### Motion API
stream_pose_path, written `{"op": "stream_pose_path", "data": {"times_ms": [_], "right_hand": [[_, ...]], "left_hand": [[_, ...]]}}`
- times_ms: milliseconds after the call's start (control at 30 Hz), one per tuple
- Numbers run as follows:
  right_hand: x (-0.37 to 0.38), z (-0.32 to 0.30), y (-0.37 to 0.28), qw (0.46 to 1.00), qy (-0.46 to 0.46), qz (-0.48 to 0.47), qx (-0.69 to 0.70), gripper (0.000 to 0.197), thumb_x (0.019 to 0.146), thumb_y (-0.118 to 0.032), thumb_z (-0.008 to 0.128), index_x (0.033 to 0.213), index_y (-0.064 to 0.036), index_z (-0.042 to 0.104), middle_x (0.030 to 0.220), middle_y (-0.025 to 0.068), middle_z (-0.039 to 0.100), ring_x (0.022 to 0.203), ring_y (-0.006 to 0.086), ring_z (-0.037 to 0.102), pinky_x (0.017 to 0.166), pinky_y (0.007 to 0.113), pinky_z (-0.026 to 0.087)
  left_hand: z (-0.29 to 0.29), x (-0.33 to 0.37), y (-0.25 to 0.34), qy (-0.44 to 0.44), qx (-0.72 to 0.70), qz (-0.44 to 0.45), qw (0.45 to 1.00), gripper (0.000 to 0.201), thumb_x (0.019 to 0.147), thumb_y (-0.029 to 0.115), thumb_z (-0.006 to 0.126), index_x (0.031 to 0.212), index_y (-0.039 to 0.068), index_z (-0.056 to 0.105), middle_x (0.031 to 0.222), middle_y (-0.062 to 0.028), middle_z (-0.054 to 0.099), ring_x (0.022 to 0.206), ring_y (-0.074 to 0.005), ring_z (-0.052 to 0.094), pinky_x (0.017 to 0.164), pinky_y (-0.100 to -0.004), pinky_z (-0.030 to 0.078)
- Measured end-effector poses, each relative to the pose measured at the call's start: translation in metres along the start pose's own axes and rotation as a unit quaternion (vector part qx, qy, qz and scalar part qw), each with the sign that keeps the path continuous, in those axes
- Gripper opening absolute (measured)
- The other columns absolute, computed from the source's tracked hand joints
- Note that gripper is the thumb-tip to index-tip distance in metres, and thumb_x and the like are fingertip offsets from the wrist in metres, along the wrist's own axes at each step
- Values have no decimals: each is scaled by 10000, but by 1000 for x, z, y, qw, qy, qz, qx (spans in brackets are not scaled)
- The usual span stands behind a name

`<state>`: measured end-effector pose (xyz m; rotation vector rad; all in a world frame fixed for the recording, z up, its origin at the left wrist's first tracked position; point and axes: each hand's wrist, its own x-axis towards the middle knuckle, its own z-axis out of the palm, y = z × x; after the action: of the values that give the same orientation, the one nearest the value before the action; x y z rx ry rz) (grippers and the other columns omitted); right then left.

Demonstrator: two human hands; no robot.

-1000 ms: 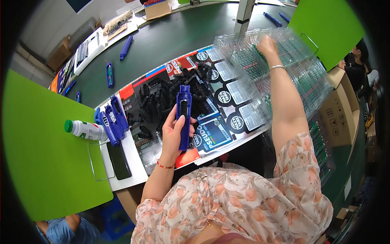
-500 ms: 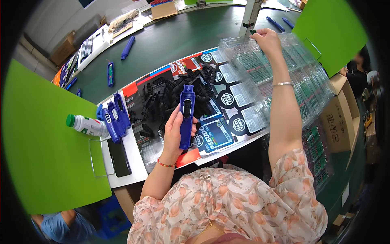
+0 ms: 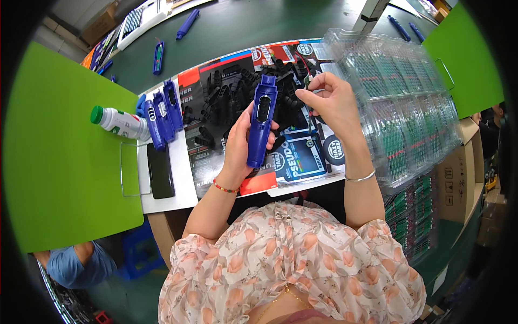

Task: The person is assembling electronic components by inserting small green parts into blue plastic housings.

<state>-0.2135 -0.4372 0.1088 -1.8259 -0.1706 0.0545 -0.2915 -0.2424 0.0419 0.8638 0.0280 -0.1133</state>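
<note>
My left hand is wrapped round a long blue plastic housing, which stands nearly upright with an oval window towards its top. To its right, my right hand pinches a thin green circuit board by its edge, with a red wire rising from it. The board and the housing are apart. Beneath both hands lies a printed sheet with a heap of small black plastic parts. Clear plastic trays full of green boards are at my right.
On the left are more blue housings, a white bottle with a green cap and a black phone. Green panels flank the table. A metal post rises at the back; a cardboard box stands far right.
My right hand has come from above the trays towards the left hand, bringing the circuit board. The left hand keeps its hold on the blue housing. The whole view has shifted.
</note>
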Motion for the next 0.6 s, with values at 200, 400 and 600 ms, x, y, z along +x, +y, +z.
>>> {"op": "stream_pose_path", "data": {"times_ms": [200,400,600], "right_hand": [[-21,4,-17,984,34,-44,167,386,837,-18,704,1198,3,568,858,87,667,676,125,667,542,224,523],[-33,27,-7,980,20,-69,188,311,864,-51,693,1169,-16,645,802,34,700,680,54,641,521,163,439],[-40,45,8,977,-28,-43,207,283,875,-61,688,1142,17,639,813,50,704,694,59,639,558,176,462]], "left_hand": [[-4,0,-2,3,-2,-3,1000,508,1040,244,356,1499,46,270,971,-185,639,717,-172,634,630,-275,542],[1,-2,-3,-12,-1,-8,1000,511,1042,263,371,1499,55,274,1006,-179,633,741,-181,630,633,-282,530],[-1,-1,-2,-18,14,-6,1000,517,1038,275,385,1492,47,288,1041,-147,628,742,-188,629,629,-283,532]]}}
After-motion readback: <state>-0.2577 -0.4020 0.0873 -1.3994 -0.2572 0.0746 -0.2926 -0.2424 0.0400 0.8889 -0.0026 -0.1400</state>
